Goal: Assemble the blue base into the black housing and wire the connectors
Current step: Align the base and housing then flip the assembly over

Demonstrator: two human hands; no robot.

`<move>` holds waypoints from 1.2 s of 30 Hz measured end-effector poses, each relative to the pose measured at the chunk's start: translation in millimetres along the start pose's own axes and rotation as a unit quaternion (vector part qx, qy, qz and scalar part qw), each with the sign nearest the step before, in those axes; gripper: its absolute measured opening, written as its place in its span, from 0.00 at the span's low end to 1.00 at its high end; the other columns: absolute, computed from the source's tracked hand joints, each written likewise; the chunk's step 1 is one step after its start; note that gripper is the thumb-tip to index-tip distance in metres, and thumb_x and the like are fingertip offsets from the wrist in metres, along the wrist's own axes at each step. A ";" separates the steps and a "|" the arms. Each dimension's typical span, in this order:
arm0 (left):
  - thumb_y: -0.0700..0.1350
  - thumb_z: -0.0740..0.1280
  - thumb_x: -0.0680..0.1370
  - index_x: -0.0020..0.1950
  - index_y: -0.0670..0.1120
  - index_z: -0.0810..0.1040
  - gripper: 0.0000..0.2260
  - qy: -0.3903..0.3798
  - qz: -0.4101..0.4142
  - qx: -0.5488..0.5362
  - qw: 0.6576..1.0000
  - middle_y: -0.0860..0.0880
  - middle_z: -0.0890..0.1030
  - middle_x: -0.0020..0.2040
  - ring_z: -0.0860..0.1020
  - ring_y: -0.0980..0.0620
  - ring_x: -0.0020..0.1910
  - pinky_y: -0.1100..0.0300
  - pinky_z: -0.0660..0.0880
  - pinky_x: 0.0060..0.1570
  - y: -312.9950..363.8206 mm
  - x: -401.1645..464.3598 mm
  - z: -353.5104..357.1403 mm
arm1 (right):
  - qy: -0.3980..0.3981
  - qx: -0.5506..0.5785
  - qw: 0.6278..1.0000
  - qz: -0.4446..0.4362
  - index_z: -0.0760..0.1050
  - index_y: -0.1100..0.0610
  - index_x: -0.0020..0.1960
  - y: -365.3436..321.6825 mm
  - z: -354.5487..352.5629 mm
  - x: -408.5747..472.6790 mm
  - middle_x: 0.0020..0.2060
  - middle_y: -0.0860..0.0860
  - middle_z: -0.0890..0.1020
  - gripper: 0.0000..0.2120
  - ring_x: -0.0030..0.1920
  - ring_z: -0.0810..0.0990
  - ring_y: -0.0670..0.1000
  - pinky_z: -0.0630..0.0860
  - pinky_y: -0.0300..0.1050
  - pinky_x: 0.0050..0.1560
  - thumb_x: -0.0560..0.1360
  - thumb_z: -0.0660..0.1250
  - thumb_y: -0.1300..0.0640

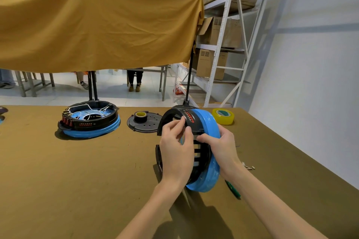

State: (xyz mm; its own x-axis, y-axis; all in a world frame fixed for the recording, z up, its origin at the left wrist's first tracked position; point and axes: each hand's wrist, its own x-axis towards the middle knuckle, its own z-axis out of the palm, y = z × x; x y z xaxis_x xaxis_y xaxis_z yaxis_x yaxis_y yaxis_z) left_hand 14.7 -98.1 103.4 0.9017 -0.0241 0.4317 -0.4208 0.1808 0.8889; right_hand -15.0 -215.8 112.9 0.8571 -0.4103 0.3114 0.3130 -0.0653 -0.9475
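A black housing (200, 153) with a blue base (208, 176) fitted on its right side stands on edge on the table, tilted up. My left hand (175, 149) is in front of the housing and pinches something small at its slotted rim; what it pinches is too small to tell. My right hand (221, 145) grips the blue base and black rim from the right, thumb on the rim. A second, assembled unit (89, 120), black over blue with white wires and red connectors inside, lies flat at the left.
A black perforated disc (144, 125) carrying a black tape roll (140, 116) lies behind my hands. A yellow tape roll (223, 116) sits at the back right. A green tool (233, 189) and small white connectors (248, 167) lie near the right edge. A yellow cloth (97, 21) hangs behind.
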 end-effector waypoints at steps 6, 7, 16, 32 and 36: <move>0.42 0.66 0.83 0.71 0.49 0.78 0.16 0.014 -0.025 -0.074 0.997 0.54 0.84 0.61 0.83 0.59 0.59 0.65 0.81 0.53 -2.6 -5.3 -9.4 | 0.028 -0.057 0.996 -0.056 0.80 0.58 0.53 6.1 17.0 -4.7 0.43 0.55 0.84 0.12 0.45 0.84 0.56 0.85 0.46 0.44 0.72 0.75 0.66; 0.41 0.67 0.83 0.71 0.49 0.78 0.16 0.005 -0.028 -0.082 0.996 0.56 0.85 0.59 0.82 0.61 0.58 0.68 0.80 0.51 -3.5 -4.9 -11.5 | 0.035 -0.065 0.995 -0.068 0.80 0.58 0.53 7.5 19.8 -5.9 0.42 0.55 0.84 0.12 0.44 0.84 0.56 0.84 0.45 0.44 0.72 0.75 0.66; 0.33 0.68 0.80 0.66 0.51 0.78 0.18 -0.020 -0.087 -0.171 0.981 0.54 0.86 0.58 0.83 0.56 0.60 0.63 0.81 0.55 -17.9 4.8 -46.5 | -0.005 -0.185 0.970 -0.156 0.78 0.51 0.48 7.5 49.4 -3.6 0.46 0.52 0.76 0.10 0.42 0.77 0.49 0.78 0.39 0.42 0.72 0.77 0.60; 0.57 0.80 0.68 0.59 0.39 0.82 0.28 -0.100 -0.402 -0.091 0.905 0.43 0.88 0.47 0.87 0.45 0.51 0.55 0.84 0.43 -36.8 36.6 -154.1 | -0.275 -0.537 0.782 -0.158 0.73 0.46 0.68 49.8 112.9 -8.7 0.52 0.47 0.66 0.28 0.54 0.63 0.50 0.65 0.46 0.54 0.74 0.61 0.32; 0.51 0.82 0.64 0.61 0.39 0.79 0.30 -0.066 -0.460 -0.087 0.881 0.39 0.84 0.57 0.82 0.43 0.57 0.51 0.84 0.47 -56.1 30.0 -155.7 | -0.355 -0.540 0.757 -0.101 0.67 0.46 0.76 55.5 102.0 -5.6 0.63 0.47 0.69 0.36 0.63 0.65 0.49 0.69 0.49 0.65 0.73 0.66 0.31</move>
State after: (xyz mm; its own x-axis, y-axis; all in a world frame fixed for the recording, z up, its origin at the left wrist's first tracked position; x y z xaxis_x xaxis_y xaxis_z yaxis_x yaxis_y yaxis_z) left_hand 80.9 44.1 42.7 0.8296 -0.3510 -0.4343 0.5132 0.1727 0.8407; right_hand 39.4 -124.3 66.0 0.9600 0.2743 0.0558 0.2792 -0.9234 -0.2635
